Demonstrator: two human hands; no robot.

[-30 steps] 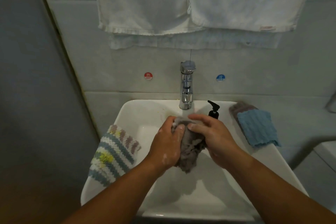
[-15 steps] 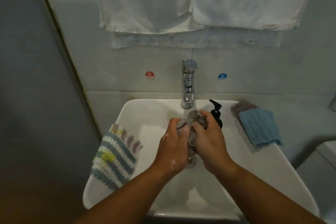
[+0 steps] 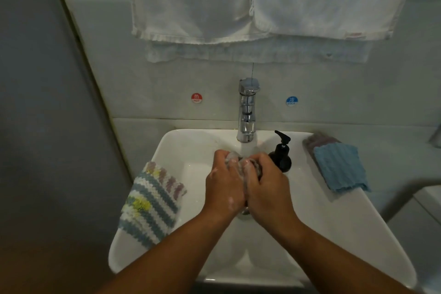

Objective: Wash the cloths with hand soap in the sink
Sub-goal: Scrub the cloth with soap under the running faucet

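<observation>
Now the small grey fabric cloth (image 3: 232,158) is being bunched tight betw. the left hand (image 3: 224,188) & right hand (image 3: 267,188), both curled round it, over the white ceramic sink (image 3: 334,222), just below the chrome tap (image 3: 247,112). It's no longer being dangled loose as 1 s ago. Judging by the suds, soap is being worked in; rinsing is still being awaited.

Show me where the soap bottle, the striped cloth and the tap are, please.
soap bottle (image 3: 282,162): head view, on its round black body.
striped cloth (image 3: 152,203): head view, middle of its knitted stripes.
tap (image 3: 247,112): head view, on its chrome column.
</observation>
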